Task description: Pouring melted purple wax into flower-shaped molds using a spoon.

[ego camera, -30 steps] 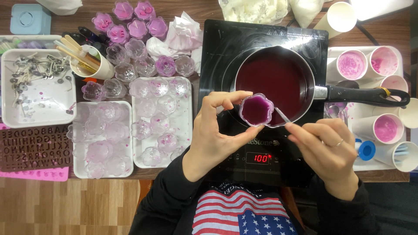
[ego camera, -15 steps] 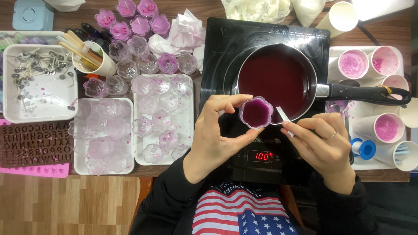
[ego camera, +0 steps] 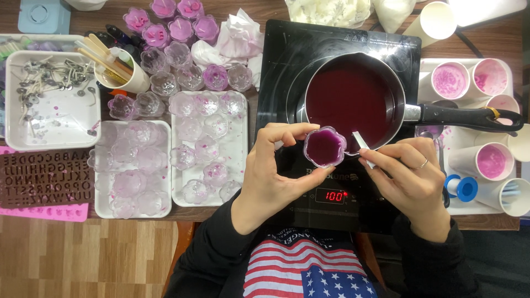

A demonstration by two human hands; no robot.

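My left hand pinches a small flower-shaped clear cup filled with purple liquid, held over the front of a black induction hob. My right hand holds a thin white stick whose tip rests at the cup's right edge. Just behind the cup stands a saucepan of dark red-purple liquid, its black handle pointing right.
Two white trays of empty clear flower cups lie left of the hob. Filled pink cups, a paper cup of wooden sticks, a tray of wicks and brown letter moulds sit further left. Paper cups with pink residue stand on the right.
Both hands have shifted slightly down and left with the cup; the stick stays at the cup's right edge.
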